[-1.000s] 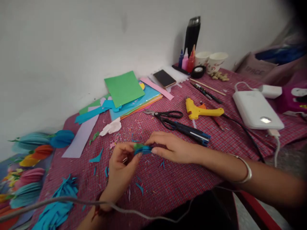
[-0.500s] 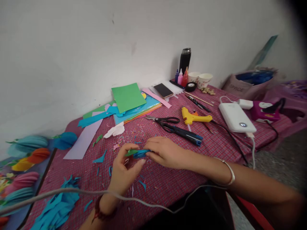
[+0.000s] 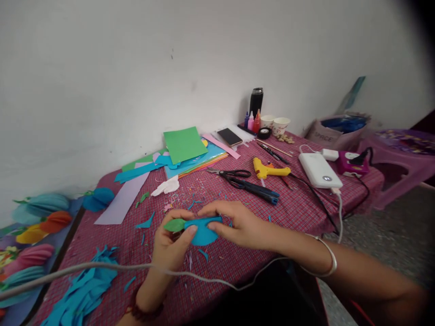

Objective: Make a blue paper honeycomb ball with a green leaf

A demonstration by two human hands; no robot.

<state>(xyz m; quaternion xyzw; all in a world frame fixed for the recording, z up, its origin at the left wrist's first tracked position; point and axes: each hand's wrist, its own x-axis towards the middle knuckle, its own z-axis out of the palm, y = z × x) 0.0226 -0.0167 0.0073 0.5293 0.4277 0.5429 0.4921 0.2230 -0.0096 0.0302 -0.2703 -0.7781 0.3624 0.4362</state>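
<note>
Between my hands is a folded blue paper piece [image 3: 204, 234] with a rounded lower edge and a green paper leaf [image 3: 174, 225] at its left end. My left hand [image 3: 171, 242] pinches its left end near the leaf, thumb in front. My right hand [image 3: 234, 224] grips its right end between thumb and fingers. Blue paper scraps [image 3: 147, 222] lie on the checked tablecloth beside my left hand. A heap of cut blue paper [image 3: 86, 290] lies at the lower left. Beyond my right hand are black-handled scissors [image 3: 238, 174] and a dark blue-tipped tool [image 3: 258, 191].
A yellow glue gun [image 3: 270, 170] and a white power bank [image 3: 319, 171] lie to the right, with cables. A white cable [image 3: 190, 279] crosses in front of me. Green paper [image 3: 185, 144] and a phone [image 3: 229, 136] lie at the back. Finished paper pieces [image 3: 47, 204] sit at the left.
The blue paper piece has turned so that its broad rounded face shows, and the green leaf is more visible. Both hands still hold it. The view has shifted slightly.
</note>
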